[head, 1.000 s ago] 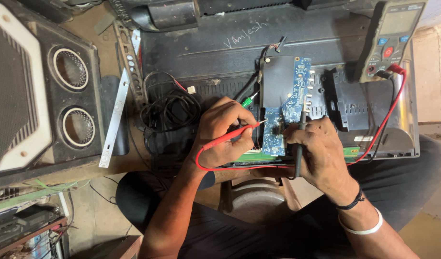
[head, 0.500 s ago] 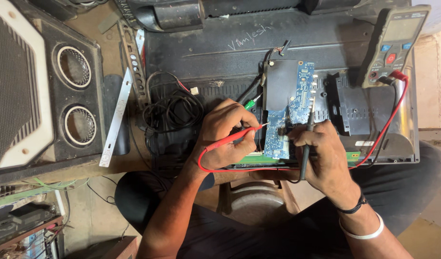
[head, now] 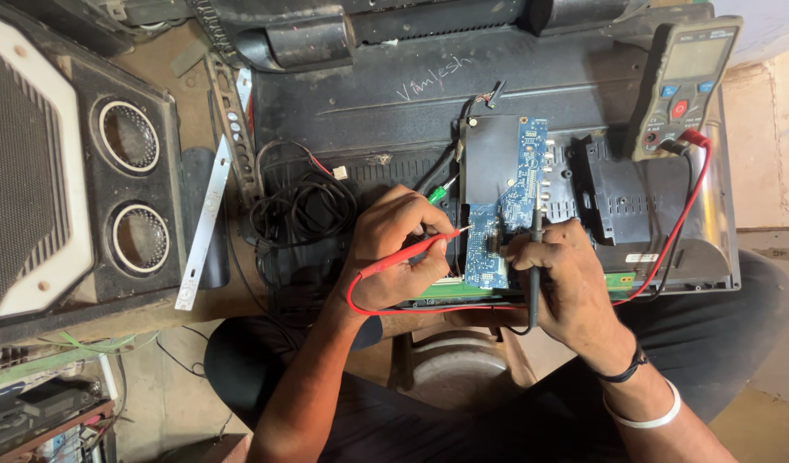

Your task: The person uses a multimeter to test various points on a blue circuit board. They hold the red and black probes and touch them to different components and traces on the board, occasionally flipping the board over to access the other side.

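Our left hand (head: 393,249) pinches the red test probe (head: 411,251), its long axis running rightward, tip touching the blue circuit board (head: 506,201). Our right hand (head: 566,279) is closed around the black test probe (head: 534,257), held upright, tip on the same board. A multimeter (head: 681,86) lies at upper right.

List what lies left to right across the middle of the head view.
Speaker box → white strip → coiled black cables → left hand with red probe → blue circuit board → right hand with black probe → multimeter.
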